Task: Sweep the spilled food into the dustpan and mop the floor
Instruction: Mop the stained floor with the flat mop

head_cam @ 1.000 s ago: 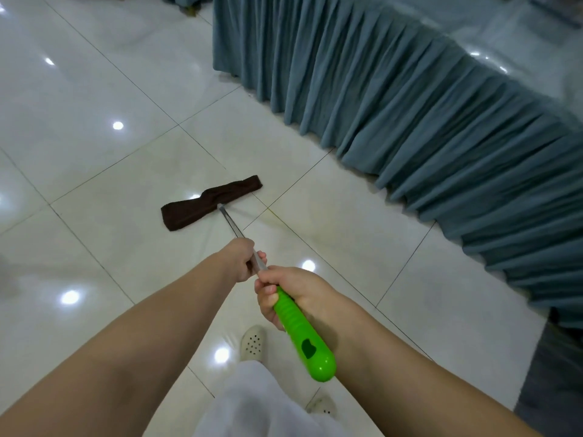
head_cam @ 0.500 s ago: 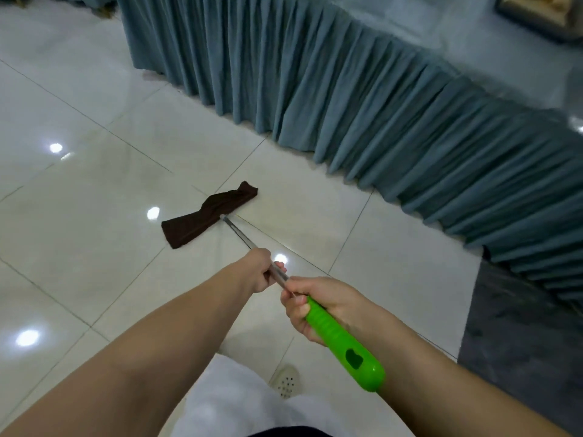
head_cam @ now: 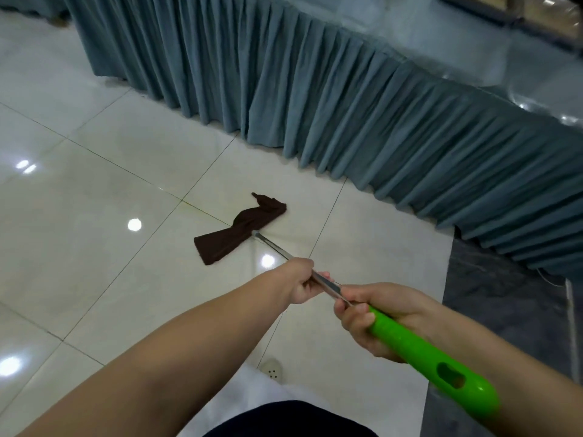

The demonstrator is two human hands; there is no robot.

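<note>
Both bare forearms are stretched forward from the bottom of the view, angled in toward each other so the hands end up close together, one ahead of the other. The left hand (head_cam: 301, 283) is held further out, fingers curled round the thin metal part of the mop handle (head_cam: 328, 287), knuckles turned up. The right hand (head_cam: 375, 316) is kept nearer the body, wrapped around the top of the green part of that handle, thumb side facing forward, fingers folded underneath. The right wrist is bent a bit inward, and the left arm is kept pretty much straight
</note>
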